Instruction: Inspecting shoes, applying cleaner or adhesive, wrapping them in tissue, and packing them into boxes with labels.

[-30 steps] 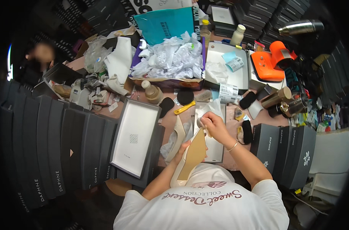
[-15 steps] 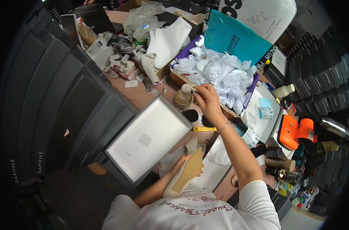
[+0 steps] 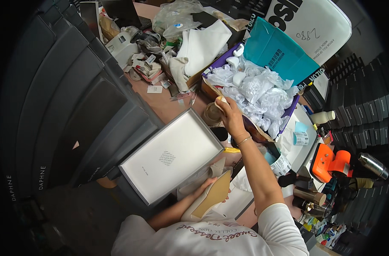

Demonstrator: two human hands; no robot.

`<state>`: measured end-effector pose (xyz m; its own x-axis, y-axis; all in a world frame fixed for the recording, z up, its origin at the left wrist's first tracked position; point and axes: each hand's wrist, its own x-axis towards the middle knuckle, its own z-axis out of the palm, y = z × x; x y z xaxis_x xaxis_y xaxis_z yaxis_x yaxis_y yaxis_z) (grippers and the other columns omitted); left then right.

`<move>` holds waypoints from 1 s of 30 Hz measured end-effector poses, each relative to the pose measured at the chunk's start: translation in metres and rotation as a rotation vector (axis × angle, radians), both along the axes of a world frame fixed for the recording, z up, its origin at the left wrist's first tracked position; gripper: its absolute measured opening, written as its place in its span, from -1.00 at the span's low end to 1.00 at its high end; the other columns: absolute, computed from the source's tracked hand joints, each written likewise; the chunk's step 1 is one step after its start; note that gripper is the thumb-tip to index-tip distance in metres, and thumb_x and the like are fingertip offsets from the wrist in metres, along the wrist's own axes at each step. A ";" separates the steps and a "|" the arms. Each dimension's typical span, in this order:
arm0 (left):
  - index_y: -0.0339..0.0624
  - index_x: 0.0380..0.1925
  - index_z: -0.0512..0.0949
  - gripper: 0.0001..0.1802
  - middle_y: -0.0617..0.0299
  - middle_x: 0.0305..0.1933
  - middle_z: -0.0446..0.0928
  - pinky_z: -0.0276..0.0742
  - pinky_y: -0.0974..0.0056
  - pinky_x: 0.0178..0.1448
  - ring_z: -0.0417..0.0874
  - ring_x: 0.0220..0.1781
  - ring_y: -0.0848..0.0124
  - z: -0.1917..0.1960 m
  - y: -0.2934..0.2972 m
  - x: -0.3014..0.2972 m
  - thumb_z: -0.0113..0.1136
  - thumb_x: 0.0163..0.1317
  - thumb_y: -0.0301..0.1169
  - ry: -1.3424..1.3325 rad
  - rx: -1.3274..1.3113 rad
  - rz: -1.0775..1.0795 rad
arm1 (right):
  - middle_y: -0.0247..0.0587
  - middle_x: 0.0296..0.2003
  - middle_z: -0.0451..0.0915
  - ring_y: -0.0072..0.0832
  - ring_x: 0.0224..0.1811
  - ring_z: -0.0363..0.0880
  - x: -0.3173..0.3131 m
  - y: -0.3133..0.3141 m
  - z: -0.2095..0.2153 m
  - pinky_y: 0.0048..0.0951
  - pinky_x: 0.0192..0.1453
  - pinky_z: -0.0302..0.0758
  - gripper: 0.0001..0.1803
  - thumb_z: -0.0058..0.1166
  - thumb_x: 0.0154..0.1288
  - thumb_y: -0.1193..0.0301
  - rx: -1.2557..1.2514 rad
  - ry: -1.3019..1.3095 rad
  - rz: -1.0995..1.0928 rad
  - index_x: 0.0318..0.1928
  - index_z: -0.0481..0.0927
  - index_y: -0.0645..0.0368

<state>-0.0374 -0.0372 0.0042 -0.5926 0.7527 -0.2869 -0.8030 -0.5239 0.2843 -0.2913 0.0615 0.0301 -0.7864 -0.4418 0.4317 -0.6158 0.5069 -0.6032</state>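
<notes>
My left hand (image 3: 204,185) grips a pale cream wedge shoe (image 3: 212,195) in front of my chest, its tan sole turned upward. Fingers show on both sides of the shoe. Farther out, my right hand (image 3: 233,117) is closed on a small pale pad (image 3: 221,100), perhaps cloth or sponge. The pad is above a brownish see-through bottle (image 3: 211,115), whose top is hidden by it and my fingers. Whether they touch I cannot tell. Just left of the shoe, an open white-lined shoebox part (image 3: 169,160) lies tilted.
A purple-edged carton (image 3: 294,104) full of white crumpled plastic bags stands beyond my right hand. Dark shoeboxes (image 3: 87,111) pile up at left, more (image 3: 365,96) at right. Near my right forearm are a yellow-handled tool (image 3: 232,150), an orange device (image 3: 324,161) and a steel flask (image 3: 372,165).
My right hand has moved left over the bottle's top, which now is covered. The left hand keeps hold of the shoe. The whole view has shifted slightly.
</notes>
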 end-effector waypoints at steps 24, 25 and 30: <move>-0.31 0.25 0.23 -0.27 -0.17 0.08 0.42 0.61 0.11 -0.03 0.60 -0.06 0.10 0.038 -0.017 -0.007 -0.20 0.29 0.07 -0.091 -0.108 0.172 | -0.03 -0.17 0.46 -0.12 -0.18 0.47 0.031 0.014 0.042 -0.24 -0.15 0.47 -0.67 0.08 0.28 0.31 0.043 -0.128 -0.261 0.04 0.55 0.04; -0.32 0.23 0.24 -0.27 -0.16 0.07 0.43 0.61 0.12 -0.04 0.61 -0.07 0.11 0.039 -0.016 -0.006 -0.21 0.30 0.08 -0.077 -0.110 0.175 | -0.03 -0.23 0.47 -0.13 -0.23 0.48 0.045 0.024 0.053 -0.26 -0.17 0.47 -0.68 0.06 0.30 0.32 -0.043 -0.197 -0.245 0.04 0.54 0.10; -0.15 0.27 0.21 -0.42 -0.02 0.04 0.46 0.54 0.25 0.03 0.58 -0.02 0.25 0.050 -0.006 0.000 -0.27 0.41 -0.02 -0.086 -0.074 0.221 | -0.11 -0.25 0.45 -0.18 -0.35 0.53 0.215 0.062 0.097 -0.30 -0.28 0.51 -0.71 0.10 0.22 0.49 -0.095 -0.263 -0.049 -0.02 0.50 0.14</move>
